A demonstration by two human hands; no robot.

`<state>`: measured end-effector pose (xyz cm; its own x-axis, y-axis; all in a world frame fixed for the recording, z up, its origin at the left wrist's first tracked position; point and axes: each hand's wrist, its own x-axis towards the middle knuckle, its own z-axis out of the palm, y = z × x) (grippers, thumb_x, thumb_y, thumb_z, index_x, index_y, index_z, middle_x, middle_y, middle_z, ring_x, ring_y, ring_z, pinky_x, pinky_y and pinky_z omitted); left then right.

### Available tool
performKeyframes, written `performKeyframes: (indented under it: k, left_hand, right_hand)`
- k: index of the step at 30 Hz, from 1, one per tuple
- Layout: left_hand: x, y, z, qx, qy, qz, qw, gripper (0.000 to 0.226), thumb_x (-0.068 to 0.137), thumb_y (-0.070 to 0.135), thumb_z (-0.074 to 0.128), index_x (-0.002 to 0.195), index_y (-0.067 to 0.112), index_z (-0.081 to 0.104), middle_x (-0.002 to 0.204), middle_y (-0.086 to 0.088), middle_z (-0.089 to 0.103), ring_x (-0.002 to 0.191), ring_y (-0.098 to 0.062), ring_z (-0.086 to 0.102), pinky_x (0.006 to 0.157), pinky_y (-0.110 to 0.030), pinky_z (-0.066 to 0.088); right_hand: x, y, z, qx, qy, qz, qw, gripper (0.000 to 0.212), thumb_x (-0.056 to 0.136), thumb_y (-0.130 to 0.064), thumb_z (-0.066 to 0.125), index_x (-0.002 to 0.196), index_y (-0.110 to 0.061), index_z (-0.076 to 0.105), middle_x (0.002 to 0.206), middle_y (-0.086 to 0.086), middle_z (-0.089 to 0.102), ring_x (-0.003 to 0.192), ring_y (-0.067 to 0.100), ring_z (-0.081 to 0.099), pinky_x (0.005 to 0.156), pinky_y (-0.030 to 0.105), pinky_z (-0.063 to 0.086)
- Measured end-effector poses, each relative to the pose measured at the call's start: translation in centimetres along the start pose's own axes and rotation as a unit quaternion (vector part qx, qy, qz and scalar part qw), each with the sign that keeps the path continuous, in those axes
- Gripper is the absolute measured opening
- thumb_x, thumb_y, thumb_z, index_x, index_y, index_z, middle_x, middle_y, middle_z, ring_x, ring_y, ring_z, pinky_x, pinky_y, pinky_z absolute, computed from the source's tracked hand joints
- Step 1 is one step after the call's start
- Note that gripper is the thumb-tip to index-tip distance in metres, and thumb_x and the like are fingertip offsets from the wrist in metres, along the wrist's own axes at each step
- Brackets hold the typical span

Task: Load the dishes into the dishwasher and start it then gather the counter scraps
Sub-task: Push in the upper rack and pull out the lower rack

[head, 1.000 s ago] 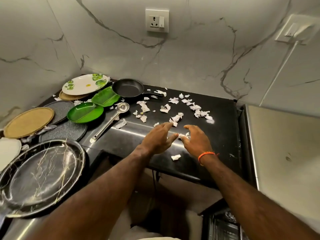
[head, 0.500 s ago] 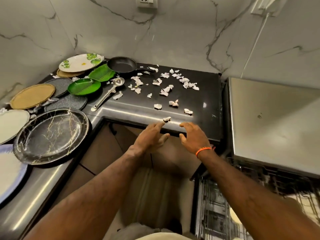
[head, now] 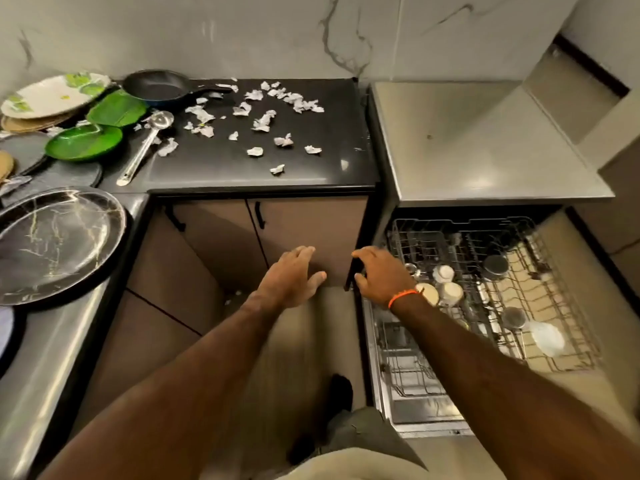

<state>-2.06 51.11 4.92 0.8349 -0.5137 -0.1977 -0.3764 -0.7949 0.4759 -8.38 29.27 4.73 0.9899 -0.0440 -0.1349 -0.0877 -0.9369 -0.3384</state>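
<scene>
Head view: both hands hang in front of the cabinet doors, below the surface edge. Left hand [head: 294, 277] has fingers released, holding nothing. Right hand [head: 379, 273] is loosely curled, empty, next to the dishwasher rack [head: 491, 292], which is pulled out at right with cups inside. Paper scraps [head: 263, 123] lie scattered on the black surface [head: 214, 164], far side. Plates and frying pan [head: 156, 86] sit far left.

Hands: left hand [head: 294, 278] and right hand [head: 379, 276] now off the counter, lower centre.
Dishwasher rack [head: 485, 289]: newly visible, lower right.
</scene>
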Motion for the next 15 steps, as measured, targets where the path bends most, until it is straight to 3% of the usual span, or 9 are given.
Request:
performKeyframes:
  k: [5,15]
  left_hand:
    - [-2.5,4.8,4.0,0.003,-0.035,0.032,0.999,0.073,0.098,0.046,0.057,0.157,0.011,0.032,0.16,-0.01,0.036,0.147,-0.029,0.034,0.121,-0.044,0.03]
    - [-3.2,15.9,13.0,0.031,-0.086,0.105,0.99,0.081,0.095,0.057,0.056,0.157,0.012,0.029,0.162,-0.012,0.033,0.148,-0.032,0.031,0.121,-0.047,0.031]
  right_hand:
    - [-6.4,3.5,0.0,-0.009,0.012,0.029,0.999,0.051,0.087,-0.03,0.061,0.137,-0.021,0.053,0.141,0.005,0.053,0.127,0.028,0.05,0.101,0.042,0.047]
    - [-17.2,16.0,-2.0,-0.021,-0.016,0.123,0.992,0.051,0.086,-0.032,0.059,0.136,-0.023,0.052,0.139,0.006,0.054,0.123,0.031,0.054,0.096,0.047,0.05]
